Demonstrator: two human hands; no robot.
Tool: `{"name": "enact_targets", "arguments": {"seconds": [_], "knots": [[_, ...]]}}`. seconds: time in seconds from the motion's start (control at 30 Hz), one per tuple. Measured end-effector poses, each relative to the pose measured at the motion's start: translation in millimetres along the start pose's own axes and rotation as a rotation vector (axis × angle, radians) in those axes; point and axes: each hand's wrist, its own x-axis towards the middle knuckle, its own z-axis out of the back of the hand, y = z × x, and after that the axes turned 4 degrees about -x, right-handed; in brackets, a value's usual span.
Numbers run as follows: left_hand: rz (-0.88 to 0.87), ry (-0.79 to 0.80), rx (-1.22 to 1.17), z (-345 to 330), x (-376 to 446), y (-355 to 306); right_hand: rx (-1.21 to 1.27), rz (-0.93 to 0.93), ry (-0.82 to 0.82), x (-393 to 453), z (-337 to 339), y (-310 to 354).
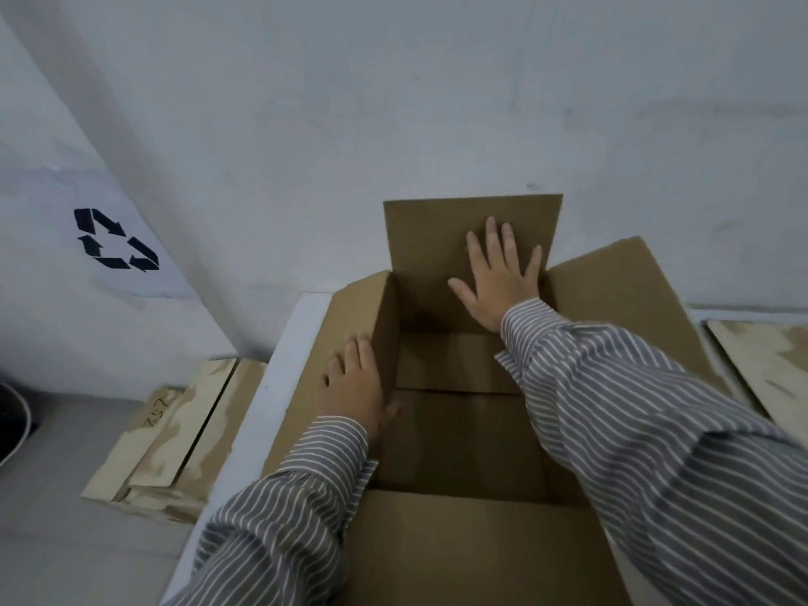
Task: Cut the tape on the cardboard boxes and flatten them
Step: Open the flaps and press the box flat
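A brown cardboard box stands open on a white table, all its top flaps folded outward. My right hand lies flat with spread fingers against the far flap, which stands upright by the wall. My left hand rests on the left flap at the box's rim, fingers straight and thumb over the edge into the box. The bottom flaps inside the box are closed. No cutting tool is visible.
The white table runs along a grey wall. Flattened cardboard pieces lie stacked on the floor to the left. Another flat board lies on the table at right. A white panel with a recycling symbol leans at left.
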Motion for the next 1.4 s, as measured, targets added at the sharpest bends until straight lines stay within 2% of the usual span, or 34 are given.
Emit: {"name": "enact_targets", "arguments": {"seconds": [0.13,0.23,0.33,0.47,0.53,0.6,0.7,0.83,1.0,1.13,1.27,1.33,1.4], "knots": [[-0.064,0.009,-0.010,-3,-15,-4,0.022,-0.105,0.207,3,-5,-14],[-0.040,0.033,-0.094,-3,-15,-2,0.074,-0.105,0.339,-3,-13,-18],[0.029,0.057,-0.217,-3,-11,4,0.097,-0.117,0.370,-5,-13,-18],[0.243,0.081,-0.275,1,-8,23,0.033,-0.108,0.335,-12,-2,-3],[0.329,0.131,-0.352,0,-9,37,0.076,-0.018,0.286,-25,4,19],[0.396,0.165,-0.540,-4,-11,47,0.163,0.096,0.305,-48,7,48],[0.411,0.204,-0.813,-9,-20,48,0.298,0.213,0.411,-85,2,86],[0.472,0.245,-1.112,-12,-37,46,0.451,0.186,0.462,-105,-8,107],[0.493,0.293,-1.247,-15,-52,51,0.652,0.133,0.463,-114,0,118],[0.442,0.243,-1.332,-5,-60,62,0.798,0.128,0.416,-111,20,132],[0.274,0.068,-1.427,27,-62,75,0.912,0.115,0.361,-95,46,137],[0.184,0.013,-1.415,43,-59,77,0.874,0.132,0.318,-86,60,133],[0.147,0.034,-1.339,53,-56,70,0.750,0.145,0.291,-78,71,120]]}}
